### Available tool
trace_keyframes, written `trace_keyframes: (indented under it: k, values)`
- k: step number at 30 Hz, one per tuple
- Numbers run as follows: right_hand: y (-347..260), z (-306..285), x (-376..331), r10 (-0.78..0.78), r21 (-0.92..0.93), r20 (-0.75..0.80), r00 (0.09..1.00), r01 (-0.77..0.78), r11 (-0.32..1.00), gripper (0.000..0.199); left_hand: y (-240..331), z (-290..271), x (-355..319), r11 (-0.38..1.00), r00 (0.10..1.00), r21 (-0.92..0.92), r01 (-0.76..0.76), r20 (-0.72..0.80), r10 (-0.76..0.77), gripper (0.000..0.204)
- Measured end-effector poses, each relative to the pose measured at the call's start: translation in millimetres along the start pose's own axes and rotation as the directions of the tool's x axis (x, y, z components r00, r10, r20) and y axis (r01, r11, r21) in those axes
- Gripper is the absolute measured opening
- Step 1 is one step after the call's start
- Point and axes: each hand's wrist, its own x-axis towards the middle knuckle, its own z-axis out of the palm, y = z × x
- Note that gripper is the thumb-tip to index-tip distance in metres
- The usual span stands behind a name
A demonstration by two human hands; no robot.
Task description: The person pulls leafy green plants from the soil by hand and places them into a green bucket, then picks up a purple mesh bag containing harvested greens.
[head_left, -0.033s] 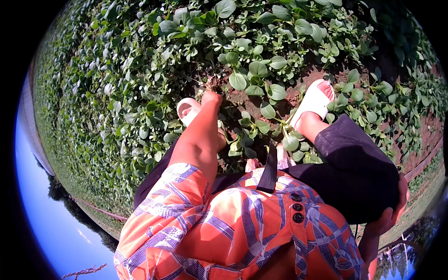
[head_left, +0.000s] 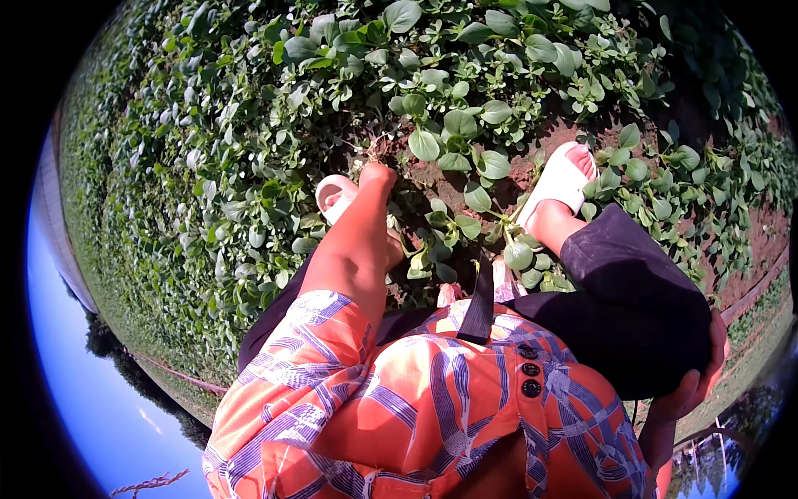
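Note:
My left hand (head_left: 377, 176) reaches down in front of me, closed in a fist beside the left sandal. Thin pale roots of a weed (head_left: 379, 150) stick out at its knuckles, and most of what it grips is hidden. My right hand (head_left: 706, 370) rests on my right knee in dark trousers, its fingers laid along the outer side. Around the left hand grow low, round-leaved green plants (head_left: 460, 125) in reddish soil (head_left: 519, 166).
White sandals (head_left: 559, 179) are planted wide apart among the leaves. A black strap (head_left: 478, 312) hangs at my front, with a pale pinkish thing (head_left: 504, 280) just beyond it. Denser greenery (head_left: 191, 166) spreads to the left; grass lies at the far edges.

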Motion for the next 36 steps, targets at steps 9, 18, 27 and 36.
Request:
trace_keyframes:
  k: [9, 18, 27, 36]
  values:
    - [2.6, -1.2, -0.4, -0.009, -0.01, 0.005, 1.0, 0.009, 1.0, 0.057, 4.3, 0.9, -11.4, 0.998, 0.996, -0.065, 0.002, -0.084, -0.008, 0.028]
    - [3.5, -1.6, -0.6, -0.011, 0.022, 0.012, 1.0, 0.011, 1.0, 0.057, -9.3, -5.4, 3.9, 0.951, 1.0, -0.309, -0.018, -0.015, 0.014, 0.027]
    - [2.0, -1.4, 1.0, -0.031, -0.013, 0.012, 0.999, 0.031, 0.999, 0.056, 30.2, 6.9, -52.0, 0.963, 0.981, -0.227, -0.145, -0.157, 0.111, 0.027]
    - [3.6, -3.4, 2.2, -0.065, -0.037, 0.028, 0.997, 0.066, 0.997, 0.053, 30.7, -16.6, -25.7, 0.983, 0.982, 0.024, -0.181, 0.055, 0.18, 0.027]
